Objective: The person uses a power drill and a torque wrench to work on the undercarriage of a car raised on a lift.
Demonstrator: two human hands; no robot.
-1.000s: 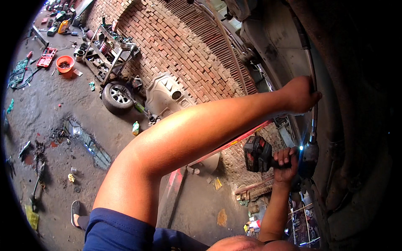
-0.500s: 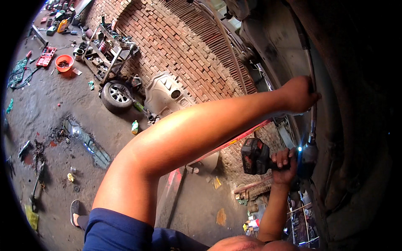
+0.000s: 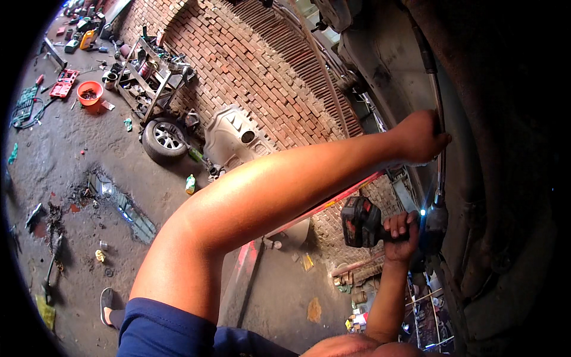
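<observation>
While the left hand [image 3: 419,135] is curled in a tight fist around a steel extension bar [image 3: 441,172], the right hand [image 3: 402,241] grips a cordless impact wrench [image 3: 437,221] lower down. On the left, the thumb presses against the bar and the fingers are folded together; most of their tips are hidden behind the fist. On the right, the fingers lie close together, bent over the handle [image 3: 383,234]; whether one rests on the trigger, I cannot tell. The wrench is at the lower right, its battery pack [image 3: 359,221] pointing left and a small light [image 3: 423,212] glowing beside its head. From that head the bar rises past the left fist along a vehicle's underside [image 3: 386,68]. Well apart on the floor, an alloy wheel [image 3: 165,138] stands near a brick wall [image 3: 256,71], and an orange bucket [image 3: 90,101] sits farther off.
</observation>
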